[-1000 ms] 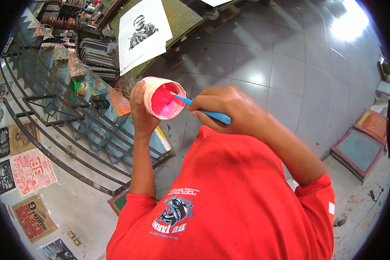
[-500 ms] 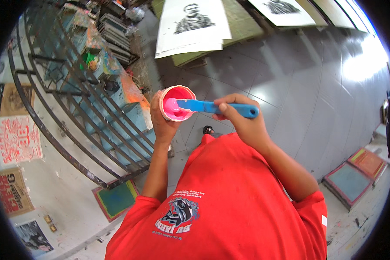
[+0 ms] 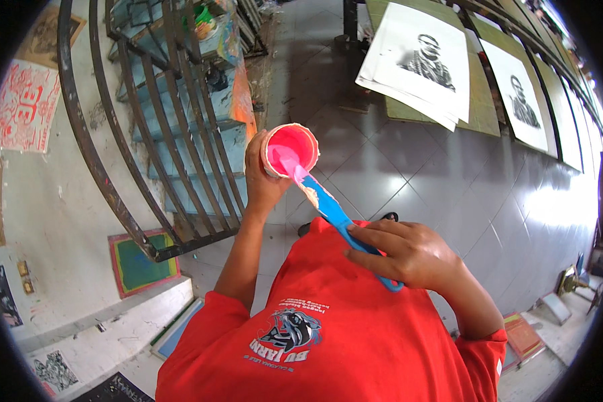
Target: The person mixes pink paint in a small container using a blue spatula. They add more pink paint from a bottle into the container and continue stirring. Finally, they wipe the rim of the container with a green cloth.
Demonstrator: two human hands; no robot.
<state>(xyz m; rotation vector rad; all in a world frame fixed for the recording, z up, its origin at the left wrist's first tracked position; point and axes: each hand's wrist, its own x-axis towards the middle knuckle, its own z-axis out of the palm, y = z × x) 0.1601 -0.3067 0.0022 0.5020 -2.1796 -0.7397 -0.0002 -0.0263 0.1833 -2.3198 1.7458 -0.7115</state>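
My left hand [image 3: 264, 181] curls around the side of a round tub [image 3: 307, 151], tilting it so that its mouth faces up toward me. Thick bright pink paint [image 3: 283, 149] coats the inside, and the rim is crusted. My right hand [image 3: 412, 258], lower and to the right of the left one, grips the handle of a blue spatula [image 3: 333, 213], its fingers lying across the top; I cannot tell where its thumb presses. The spatula slants from that hand up to the tub, its pink-smeared end inside the mouth and crossing the rim. Below both hands is my red T-shirt [image 3: 355, 328], with a printed animal emblem on the chest.

Left of my left hand, a dark metal railing [image 3: 107, 191] curves past paint-stained steps [image 3: 239, 97]. Lower on that side lies a green panel with a red frame [image 3: 139, 261]. Beyond my right hand, grey floor tiles [image 3: 435, 171] reach to a green tabletop [image 3: 477, 117] bearing a black-and-white portrait print [image 3: 432, 70]; a second portrait print [image 3: 516, 94] lies farther right. Below and to the right of my right hand is an orange-red framed panel [image 3: 521, 337].
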